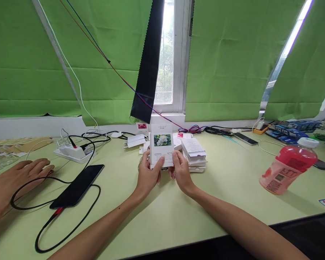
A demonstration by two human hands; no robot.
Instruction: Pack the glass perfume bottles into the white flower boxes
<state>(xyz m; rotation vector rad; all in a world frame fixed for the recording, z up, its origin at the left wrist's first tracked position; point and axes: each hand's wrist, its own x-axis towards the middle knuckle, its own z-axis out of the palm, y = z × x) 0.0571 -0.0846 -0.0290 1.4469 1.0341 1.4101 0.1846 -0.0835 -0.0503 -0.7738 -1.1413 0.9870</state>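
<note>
The white box (pixel 161 145) is held upright by both hands, left hand (pixel 148 176) and right hand (pixel 180 171); an even grip on both lower corners is advised.

**Pale green desk, and everything sitting on it**

The light green table (pixel 233 187) is running the whole width of the shot. On the left, a black phone (pixel 77 186) is lying face up with a black cable (pixel 67 231) looping around it toward the near edge, and a white power strip (pixel 72 151) is sitting just behind it. Somebody else's hand (pixel 18 175) is resting flat at the far left. Middle far, a stack of white cartons (pixel 195 155) is piling up. On the right, a pink drink bottle (pixel 288 166) is standing there, with another phone (pixel 245 138) lying farther back.
</note>
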